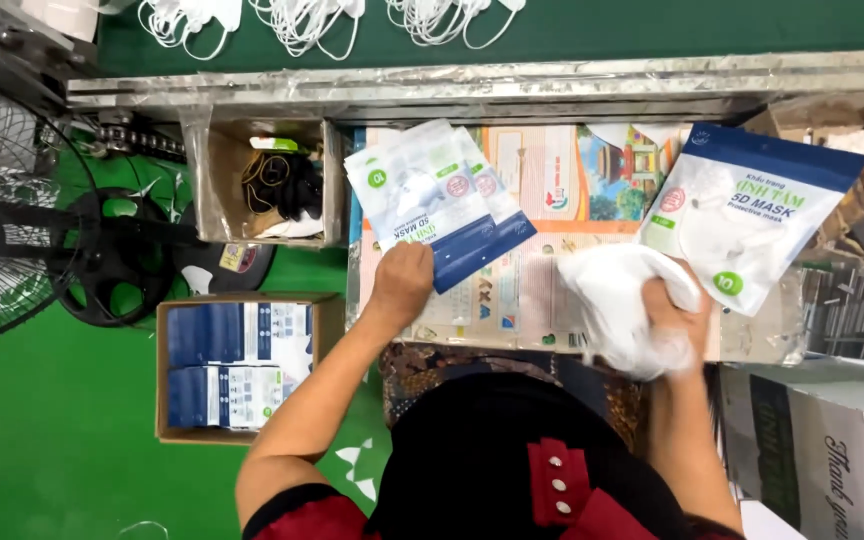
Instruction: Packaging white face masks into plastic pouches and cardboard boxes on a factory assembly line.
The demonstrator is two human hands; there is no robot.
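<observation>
My left hand (402, 280) is closed on the lower edge of two flat pouches (437, 200), white with a dark blue band along the bottom, fanned slightly so the rear one shows past the front one. My right hand (674, 312) is clenched around a bunch of white masks (617, 300), soft and crumpled, bulging out to the left of my fist. Both hands sit over the printed paper sheet (552, 230) that covers the work surface; I take that sheet as reference. The held pouches lie over its left part, the masks over its lower right part, hands well apart. At the sheet's right edge a third pouch (752, 215) of the same kind stands tilted, blue band uppermost, just beside the masks. Bare sheet remains open between the two hands. Left of the sheet: a small open cardboard box (217, 180) with dark straps inside; below that, on the green floor, a carton of stacked pouches (237, 365). Farther left, a fan (2, 220). Beyond the sheet's far edge, a metal rail (452, 85), then loose white masks (302, 20) on green.
</observation>
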